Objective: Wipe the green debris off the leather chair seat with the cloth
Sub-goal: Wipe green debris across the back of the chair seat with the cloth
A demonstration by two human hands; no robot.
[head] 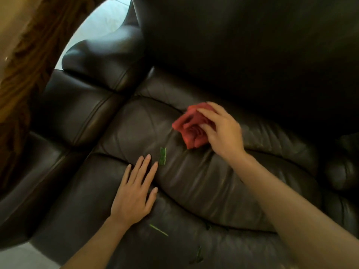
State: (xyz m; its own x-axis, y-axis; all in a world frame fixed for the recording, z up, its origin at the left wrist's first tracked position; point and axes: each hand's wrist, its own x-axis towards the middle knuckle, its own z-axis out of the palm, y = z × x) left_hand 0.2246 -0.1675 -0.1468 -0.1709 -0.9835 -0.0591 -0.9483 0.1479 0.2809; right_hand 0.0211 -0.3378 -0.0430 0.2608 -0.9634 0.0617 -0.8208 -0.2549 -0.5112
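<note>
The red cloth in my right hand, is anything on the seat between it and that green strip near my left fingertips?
Nothing visible: only bare leather seat lies between the red cloth and the green strip.

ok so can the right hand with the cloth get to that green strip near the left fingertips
Probably yes. The right hand holds the red cloth on the seat, just up and right of the green strip, with bare leather between them. The left hand lies flat beside the strip, not over it.
</note>
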